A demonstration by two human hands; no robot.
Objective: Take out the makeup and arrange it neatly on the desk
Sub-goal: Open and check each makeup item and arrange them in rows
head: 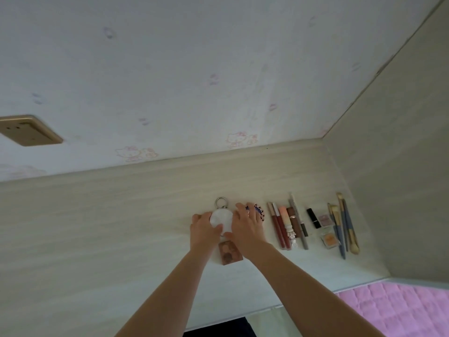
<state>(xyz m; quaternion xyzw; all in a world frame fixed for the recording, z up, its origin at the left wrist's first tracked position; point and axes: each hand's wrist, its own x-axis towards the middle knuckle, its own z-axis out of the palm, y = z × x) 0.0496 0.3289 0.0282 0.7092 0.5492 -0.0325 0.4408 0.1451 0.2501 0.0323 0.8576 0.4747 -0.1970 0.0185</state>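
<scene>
A round white compact with a metal ring at its far end lies on the pale wooden desk. My left hand and my right hand press against its two sides, fingers spread. A small brown palette lies just in front, between my wrists. A dark patterned item peeks out behind my right hand. To the right lie lip glosses, a peach tube, pencils, a black lipstick, two small square pots and several brushes in a row.
The desk meets a wall with cartoon-cat wallpaper behind and a side panel at the right. A gold wall socket sits at the far left. Pink quilted bedding lies at the lower right, past the desk's front edge.
</scene>
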